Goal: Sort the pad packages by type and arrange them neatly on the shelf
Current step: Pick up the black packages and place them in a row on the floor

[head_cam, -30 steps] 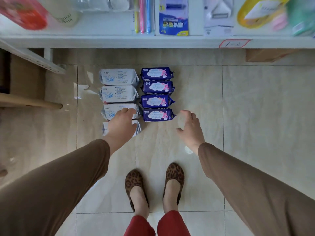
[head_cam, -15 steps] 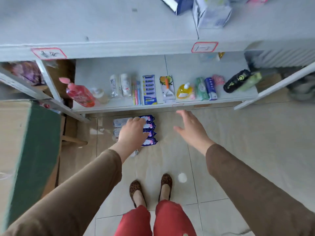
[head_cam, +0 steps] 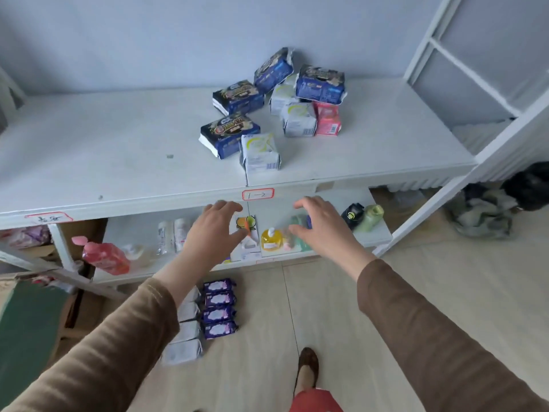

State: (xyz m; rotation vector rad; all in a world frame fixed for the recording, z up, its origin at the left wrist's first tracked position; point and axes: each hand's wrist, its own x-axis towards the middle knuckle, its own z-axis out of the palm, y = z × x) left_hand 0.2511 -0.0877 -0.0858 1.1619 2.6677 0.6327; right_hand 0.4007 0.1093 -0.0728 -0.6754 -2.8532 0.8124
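Note:
A loose pile of pad packages lies on the white upper shelf: dark blue packs, white-and-green packs and one pink pack. On the floor below, purple packs lie in a column beside a column of white packs, partly hidden by my left arm. My left hand and my right hand hover open and empty in front of the shelf's front edge, below the pile.
The lower shelf carries a red bottle, a yellow pouch, a green bottle and other toiletries. A white frame post slants at the right, with dark clothes behind it. A green-topped box stands at the left.
My view has swung up from the floor rows to the upper shelf. Both hands have risen from beside the floor packs to the shelf's front edge, still empty.

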